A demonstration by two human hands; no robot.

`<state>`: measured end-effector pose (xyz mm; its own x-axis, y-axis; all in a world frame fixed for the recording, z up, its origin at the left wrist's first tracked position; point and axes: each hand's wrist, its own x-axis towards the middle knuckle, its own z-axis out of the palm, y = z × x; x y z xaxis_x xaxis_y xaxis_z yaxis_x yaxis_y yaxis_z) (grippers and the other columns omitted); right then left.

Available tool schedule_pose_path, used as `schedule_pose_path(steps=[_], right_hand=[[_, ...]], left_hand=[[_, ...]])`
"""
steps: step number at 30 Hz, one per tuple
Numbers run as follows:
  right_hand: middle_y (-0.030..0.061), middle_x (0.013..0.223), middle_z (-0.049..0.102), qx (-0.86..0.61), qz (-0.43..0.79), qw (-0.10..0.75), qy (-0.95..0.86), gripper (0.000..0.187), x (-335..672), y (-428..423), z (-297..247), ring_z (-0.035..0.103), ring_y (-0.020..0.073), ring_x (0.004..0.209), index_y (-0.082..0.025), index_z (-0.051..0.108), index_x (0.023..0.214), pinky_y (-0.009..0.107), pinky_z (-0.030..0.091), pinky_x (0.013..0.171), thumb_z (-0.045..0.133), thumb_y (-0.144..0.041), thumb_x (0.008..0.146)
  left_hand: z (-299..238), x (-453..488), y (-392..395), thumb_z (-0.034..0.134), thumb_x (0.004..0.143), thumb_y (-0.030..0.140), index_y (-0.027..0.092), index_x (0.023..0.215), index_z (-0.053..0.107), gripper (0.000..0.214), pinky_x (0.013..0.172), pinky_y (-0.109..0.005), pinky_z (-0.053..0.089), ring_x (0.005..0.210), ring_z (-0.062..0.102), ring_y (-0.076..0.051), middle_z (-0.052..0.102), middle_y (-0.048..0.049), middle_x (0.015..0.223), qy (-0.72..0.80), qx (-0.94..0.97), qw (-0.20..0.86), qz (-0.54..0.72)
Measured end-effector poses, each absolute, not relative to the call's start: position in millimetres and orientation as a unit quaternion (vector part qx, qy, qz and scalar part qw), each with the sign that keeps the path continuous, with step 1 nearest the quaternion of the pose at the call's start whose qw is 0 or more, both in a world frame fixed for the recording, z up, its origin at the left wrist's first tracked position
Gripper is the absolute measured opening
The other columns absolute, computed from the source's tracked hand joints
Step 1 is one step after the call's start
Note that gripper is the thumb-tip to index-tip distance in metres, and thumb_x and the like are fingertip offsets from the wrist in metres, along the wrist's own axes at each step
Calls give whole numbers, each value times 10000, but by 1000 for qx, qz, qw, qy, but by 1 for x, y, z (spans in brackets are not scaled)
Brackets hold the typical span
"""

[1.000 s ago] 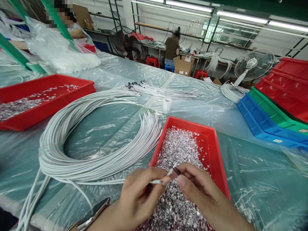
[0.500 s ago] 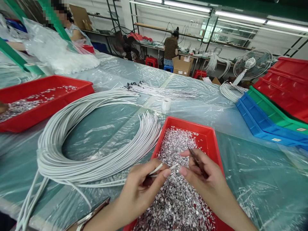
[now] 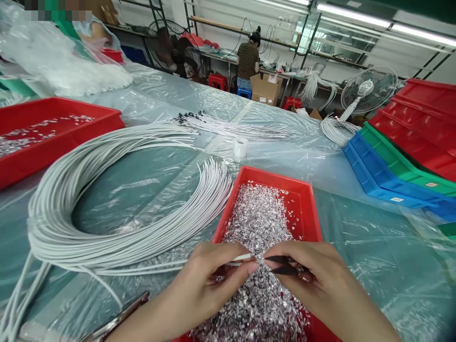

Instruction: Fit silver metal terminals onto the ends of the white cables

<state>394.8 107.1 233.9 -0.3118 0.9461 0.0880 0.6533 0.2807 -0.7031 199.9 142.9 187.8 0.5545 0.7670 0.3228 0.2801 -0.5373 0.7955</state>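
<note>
My left hand (image 3: 210, 278) pinches a white cable (image 3: 243, 257) between thumb and fingertips. The cable's end points right, over a red tray (image 3: 315, 211) of small shiny silver pieces (image 3: 257, 218). My right hand (image 3: 320, 273) grips dark tweezers (image 3: 285, 270), whose tips meet the cable end near my left fingertips. Fingers partly cover the cable's tip, so I cannot make out what is on it. A large coil of white cables (image 3: 142, 248) lies to the left of the tray, its cut ends fanned beside the tray's wall.
Another red tray (image 3: 89, 135) stands at far left. A white roll (image 3: 240, 147) and a bundle of thin black-tipped cables (image 3: 235, 129) lie beyond. Stacked blue crates (image 3: 377, 175) and red crates (image 3: 413, 118) stand right. A person (image 3: 247, 59) sits at the back bench.
My right hand has turned and moved in to the cable end, bringing the tweezers' tips to it. My left hand stays on the cable. The whole view has shifted slightly.
</note>
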Motion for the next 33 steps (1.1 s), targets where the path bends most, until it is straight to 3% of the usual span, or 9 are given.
schedule_pose_path(steps=[4,7,16,24,33], right_hand=[[-17,744,708,-529,280,231,-767,107,397,106,234,652,175,639,-235,629,919,300,444,579,569,-195,840],[-18,667,660,-534,303,212,-760,86,397,107,235,588,149,555,-219,625,857,272,399,507,550,-183,833],[-62,584,347,-534,494,207,-654,187,399,111,237,325,103,517,-211,545,726,253,222,440,515,-291,892],[-57,640,359,-479,657,208,-544,90,406,123,231,297,104,588,-185,566,765,261,208,497,637,-204,818],[-61,626,373,-454,674,225,-537,86,403,123,228,302,98,578,-179,584,764,271,193,494,650,-185,820]], left_hand=[[188,201,143,515,889,170,212,908,613,109,577,-222,457,584,617,-114,662,18,683,295,818,349,349],[186,201,143,515,894,148,225,926,585,109,579,-210,450,613,626,-106,660,27,710,274,823,361,342],[187,196,144,489,906,121,216,921,565,122,607,-220,446,670,643,-112,684,14,778,229,856,347,307],[186,197,146,470,914,122,172,950,597,140,540,-233,421,592,596,-112,661,1,712,198,860,317,348],[185,195,146,487,913,103,138,973,585,120,572,-231,453,647,607,-114,686,-20,767,159,868,270,384]])
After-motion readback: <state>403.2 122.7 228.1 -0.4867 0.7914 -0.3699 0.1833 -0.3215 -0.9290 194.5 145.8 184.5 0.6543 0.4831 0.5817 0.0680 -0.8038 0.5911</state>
